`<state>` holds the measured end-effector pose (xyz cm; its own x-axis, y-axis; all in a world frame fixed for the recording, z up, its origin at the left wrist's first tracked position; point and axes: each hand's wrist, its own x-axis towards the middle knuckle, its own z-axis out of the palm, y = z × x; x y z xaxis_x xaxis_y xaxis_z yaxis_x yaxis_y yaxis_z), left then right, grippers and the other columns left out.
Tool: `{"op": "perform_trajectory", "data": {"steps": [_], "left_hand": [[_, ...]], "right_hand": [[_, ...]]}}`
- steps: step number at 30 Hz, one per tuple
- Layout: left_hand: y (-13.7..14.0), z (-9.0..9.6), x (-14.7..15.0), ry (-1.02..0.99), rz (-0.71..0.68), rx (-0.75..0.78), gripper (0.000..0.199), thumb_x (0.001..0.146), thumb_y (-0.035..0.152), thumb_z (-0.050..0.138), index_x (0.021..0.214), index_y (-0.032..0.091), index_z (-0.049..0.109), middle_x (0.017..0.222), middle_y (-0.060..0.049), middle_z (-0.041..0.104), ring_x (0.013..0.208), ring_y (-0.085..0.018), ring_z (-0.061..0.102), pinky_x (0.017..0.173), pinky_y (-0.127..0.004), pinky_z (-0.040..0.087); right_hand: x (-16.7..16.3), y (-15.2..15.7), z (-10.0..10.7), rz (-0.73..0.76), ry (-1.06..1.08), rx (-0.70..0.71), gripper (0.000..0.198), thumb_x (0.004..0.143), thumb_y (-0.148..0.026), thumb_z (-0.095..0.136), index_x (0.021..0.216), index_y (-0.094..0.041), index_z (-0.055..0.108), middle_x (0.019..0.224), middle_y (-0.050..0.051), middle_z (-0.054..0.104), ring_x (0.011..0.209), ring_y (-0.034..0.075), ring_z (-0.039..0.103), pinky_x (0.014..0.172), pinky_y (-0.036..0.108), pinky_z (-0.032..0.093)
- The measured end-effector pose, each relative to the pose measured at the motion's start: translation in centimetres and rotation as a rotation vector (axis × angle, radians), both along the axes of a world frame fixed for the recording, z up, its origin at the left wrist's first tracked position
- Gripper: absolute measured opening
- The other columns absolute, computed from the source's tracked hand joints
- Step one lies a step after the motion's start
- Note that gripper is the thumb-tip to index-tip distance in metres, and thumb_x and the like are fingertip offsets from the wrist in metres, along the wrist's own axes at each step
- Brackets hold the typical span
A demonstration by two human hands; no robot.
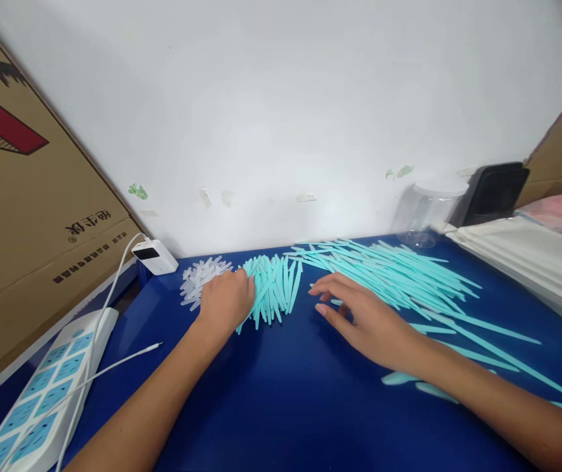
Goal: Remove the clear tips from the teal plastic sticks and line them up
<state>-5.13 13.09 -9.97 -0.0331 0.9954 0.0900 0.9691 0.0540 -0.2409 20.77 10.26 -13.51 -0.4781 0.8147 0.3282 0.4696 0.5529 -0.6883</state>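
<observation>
My left hand (226,298) is closed, knuckles up, between a heap of short translucent whitish plastic pieces (193,282) and a heap of short turquoise plastic sticks (275,285). Its fingertips are hidden, so what they hold, if anything, does not show. My right hand (359,314) hovers with curved, parted fingers, nothing visible between them. It is just left of and in front of a large spread of long, thin turquoise plastic sticks (389,269). Two rounded turquoise ends (399,378) show near my right forearm.
A white power strip (49,393) with cables and a small white device with a dark screen (155,255) are at left, beside a cardboard box (25,196). A clear jar (428,213), black object (494,193) and white stack (531,262) stand right. A white wall backs the blue table (281,406).
</observation>
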Motion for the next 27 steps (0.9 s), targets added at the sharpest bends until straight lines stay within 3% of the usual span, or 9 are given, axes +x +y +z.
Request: {"op": "perform_trajectory", "data": {"steps": [9,14,19,21,24,27], "left_hand": [[0.4,-0.4,-0.3,-0.024,-0.027,0.034,0.044,0.102,0.038,0.035,0.102,0.015,0.072,0.092,-0.017,0.075,0.090,-0.036,0.074,0.075,-0.042,0.055],[0.7,0.4,-1.5,-0.026,-0.006,0.049,0.046,0.102,0.039,0.034,0.105,0.015,0.073,0.097,-0.019,0.075,0.094,-0.038,0.073,0.078,-0.046,0.055],[1.0,1.6,-2.7,-0.013,0.095,0.087,0.052,0.104,0.039,0.029,0.110,0.012,0.073,0.103,-0.023,0.075,0.097,-0.040,0.073,0.081,-0.047,0.054],[1.0,1.6,-2.5,-0.016,0.090,0.118,0.052,0.104,0.040,0.029,0.111,0.012,0.072,0.101,-0.022,0.075,0.096,-0.040,0.073,0.080,-0.046,0.054],[0.5,1.2,-1.3,-0.023,0.019,0.194,0.047,0.104,0.044,0.033,0.113,0.015,0.070,0.095,-0.019,0.075,0.090,-0.038,0.073,0.076,-0.044,0.053],[-0.2,0.6,0.1,-0.061,-0.085,0.244,0.042,0.105,0.047,0.037,0.114,0.018,0.067,0.088,-0.013,0.075,0.084,-0.034,0.073,0.073,-0.038,0.050]], "right_hand": [[0.2,-0.4,0.4,0.018,-0.025,0.003,0.022,0.106,-0.031,0.050,0.119,-0.027,0.066,0.130,0.008,0.061,0.084,0.017,0.066,0.073,0.035,0.060],[0.0,-0.2,0.6,0.013,-0.046,0.024,0.022,0.105,-0.031,0.050,0.116,-0.027,0.069,0.128,0.009,0.064,0.079,0.017,0.067,0.071,0.035,0.060],[1.1,1.1,0.9,-0.182,-0.242,0.149,0.024,0.104,-0.031,0.050,0.107,-0.022,0.072,0.107,0.010,0.070,0.092,0.026,0.068,0.076,0.041,0.056],[2.0,1.8,0.9,-0.274,-0.358,0.179,0.027,0.101,-0.039,0.057,0.113,-0.020,0.072,0.108,0.012,0.069,0.093,0.028,0.068,0.075,0.042,0.055],[3.1,2.4,0.7,-0.279,-0.488,0.097,0.040,0.091,-0.052,0.069,0.113,-0.018,0.071,0.111,0.013,0.067,0.087,0.029,0.068,0.066,0.040,0.052],[3.3,2.4,0.7,-0.229,-0.525,-0.016,0.028,0.092,-0.045,0.070,0.103,-0.020,0.070,0.102,0.011,0.070,0.077,0.026,0.067,0.060,0.036,0.048]]}}
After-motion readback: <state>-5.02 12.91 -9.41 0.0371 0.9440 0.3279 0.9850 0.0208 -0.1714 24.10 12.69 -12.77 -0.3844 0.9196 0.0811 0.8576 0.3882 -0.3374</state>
